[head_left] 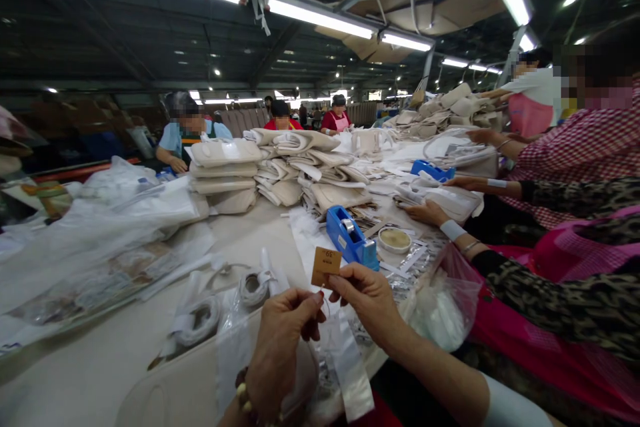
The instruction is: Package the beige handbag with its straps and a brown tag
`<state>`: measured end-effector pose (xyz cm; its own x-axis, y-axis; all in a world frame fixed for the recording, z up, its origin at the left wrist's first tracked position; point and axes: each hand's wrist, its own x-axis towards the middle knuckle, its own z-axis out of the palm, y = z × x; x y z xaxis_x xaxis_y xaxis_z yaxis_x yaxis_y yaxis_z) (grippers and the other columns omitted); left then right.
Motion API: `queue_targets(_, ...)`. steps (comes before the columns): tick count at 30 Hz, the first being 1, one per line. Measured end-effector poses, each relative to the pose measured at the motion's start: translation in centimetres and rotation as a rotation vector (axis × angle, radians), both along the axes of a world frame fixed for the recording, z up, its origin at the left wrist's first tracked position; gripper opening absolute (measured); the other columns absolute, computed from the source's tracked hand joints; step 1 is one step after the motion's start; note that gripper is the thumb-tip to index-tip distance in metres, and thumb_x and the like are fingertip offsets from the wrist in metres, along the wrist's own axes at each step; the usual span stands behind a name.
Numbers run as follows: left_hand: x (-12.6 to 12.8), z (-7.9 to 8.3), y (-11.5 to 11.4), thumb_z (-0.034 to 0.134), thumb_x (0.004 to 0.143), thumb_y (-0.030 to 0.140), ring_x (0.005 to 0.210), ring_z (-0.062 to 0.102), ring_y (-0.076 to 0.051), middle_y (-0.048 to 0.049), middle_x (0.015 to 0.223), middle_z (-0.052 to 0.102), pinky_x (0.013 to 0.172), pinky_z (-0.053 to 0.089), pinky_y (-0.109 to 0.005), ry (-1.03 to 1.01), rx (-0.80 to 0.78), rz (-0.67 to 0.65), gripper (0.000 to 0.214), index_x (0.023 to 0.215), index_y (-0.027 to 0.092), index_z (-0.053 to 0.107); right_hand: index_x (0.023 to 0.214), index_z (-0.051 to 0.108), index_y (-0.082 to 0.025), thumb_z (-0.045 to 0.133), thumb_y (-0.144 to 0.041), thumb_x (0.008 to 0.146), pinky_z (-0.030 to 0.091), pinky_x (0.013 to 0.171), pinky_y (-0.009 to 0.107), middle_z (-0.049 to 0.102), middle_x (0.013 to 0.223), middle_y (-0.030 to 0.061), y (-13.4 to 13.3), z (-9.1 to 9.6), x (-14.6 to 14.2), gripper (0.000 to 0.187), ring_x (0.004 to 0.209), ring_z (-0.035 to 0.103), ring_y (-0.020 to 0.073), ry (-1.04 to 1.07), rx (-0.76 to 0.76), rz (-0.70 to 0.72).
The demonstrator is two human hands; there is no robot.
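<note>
A small tan card tag (326,267) with dark print is pinched between the thumb and fingers of my right hand (369,301). Close beside it, my left hand (283,337) is closed in a pinch at the tag's thin pale string (327,308), just below the card. Under my hands lies a beige bag (173,380), partly covered by clear plastic and my left forearm. Coiled beige straps (200,321) wrapped in white rest to the left of my hands, with another coil (254,288) behind.
A blue tape dispenser (351,240) stands just beyond my right hand, next to a round tin (395,239). Stacked beige bags (225,177) rise further back. Plastic bags (115,227) cover the left side. At right, a co-worker's hands (431,212) hold a wrapped bag.
</note>
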<state>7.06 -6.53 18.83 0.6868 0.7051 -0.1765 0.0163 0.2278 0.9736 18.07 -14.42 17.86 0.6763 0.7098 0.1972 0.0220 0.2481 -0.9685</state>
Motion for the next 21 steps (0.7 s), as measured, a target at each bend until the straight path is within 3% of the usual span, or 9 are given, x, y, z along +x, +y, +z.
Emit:
queue_targets(4,-0.9,0.5,0.4,0.071,0.058,0.038,0.042,0.044,-0.008,0.0006,0.049,0.057,0.044,0.034,-0.021,0.015,0.089,-0.023,0.026,0.054,0.014,0.061,0.060,0.060,-0.018,0.067,-0.035,0.065,0.035,0.048,0.023,0.057,0.051,-0.0028,0.2,-0.5,0.1,0.020,0.047,0.048,0.0098,0.034,-0.008,-0.061)
queue_targets(9,-1.9,1.7,1.1,0.069,0.066,0.035,0.051,0.047,-0.010,0.0023,0.050,0.055,0.052,0.037,-0.021,-0.035,0.287,-0.072,0.019,0.066,0.016,0.067,0.053,0.058,-0.017,0.071,-0.035,0.057,0.027,0.047,0.022,0.049,0.044,-0.0053,0.2,-1.4,-0.1,0.022,0.045,0.038,0.0070,0.249,-0.045,-0.065)
queue_targets(15,-2.5,2.0,1.1,0.062,0.074,0.030,0.055,0.050,-0.011,-0.0015,0.066,0.065,0.054,0.039,-0.023,-0.131,0.242,-0.134,0.014,0.072,0.017,0.066,0.061,0.049,-0.017,0.070,-0.037,0.052,0.015,0.041,0.020,0.046,0.045,-0.0069,-0.1,-3.6,-0.7,0.030,0.038,0.031,0.0042,0.491,-0.156,0.017)
queue_targets(21,-2.6,2.2,0.9,0.064,0.066,0.026,0.066,0.054,-0.015,-0.0053,0.080,0.069,0.060,0.043,-0.025,-0.163,0.202,-0.106,0.010,0.062,0.018,0.064,0.086,0.045,-0.019,0.064,-0.024,0.047,0.009,0.040,0.018,0.047,0.050,-0.0091,-0.9,-5.1,-1.4,0.043,0.036,0.026,0.0027,0.696,-0.297,0.155)
